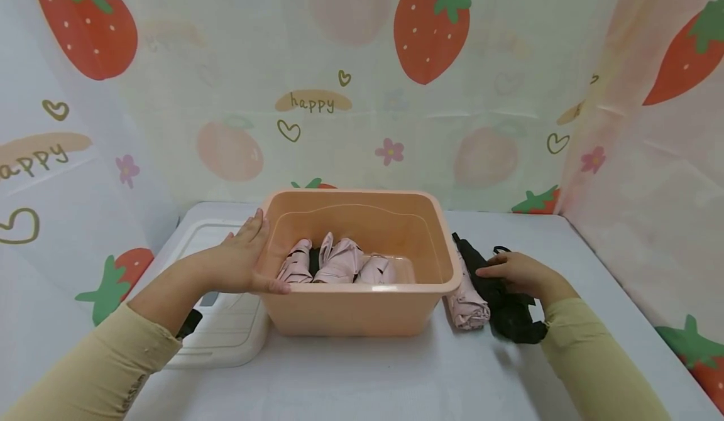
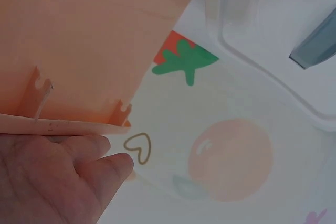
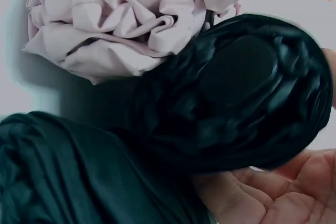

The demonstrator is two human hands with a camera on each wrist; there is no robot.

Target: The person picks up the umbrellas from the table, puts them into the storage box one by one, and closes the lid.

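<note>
Head view: left hand [image 1: 246, 261] lies against the left wall of the peach plastic bin [image 1: 362, 308], fingers straight up the rim, thumb along the front edge, likely bracing the bin so it stays put. Inside the bin lie three folded pink umbrellas [image 1: 339, 264] side by side, with a dark piece between them that is hard to identify. Right hand [image 1: 517, 273] rests on a folded black umbrella [image 1: 503, 301] on the table [image 1: 367, 377] just right of the bin; fingers look loosely bent over it, and the grip itself is not clear from here. Another pink umbrella [image 1: 466, 301] lies between the bin and the black one, touching both. A white lid [image 1: 226, 339] sits left of the bin, partly under the left forearm; something dark under the sleeve is cut off.

Left wrist view: thumb and palm [image 2: 52, 182] press up under the bin rim [image 2: 63, 126]; fingers out of frame. The strawberry-print backdrop [image 2: 226, 156] and white lid edge [image 2: 273, 51] fill the rest.

Right wrist view: black umbrella's end [image 3: 236, 87] fills the frame, blurred, with the palm [image 3: 273, 192] cupped beside it and touching; fingertips are cut off, so whether they close around it can't be told. Pink umbrella's bunched fabric [image 3: 131, 19] sits just above.
</note>
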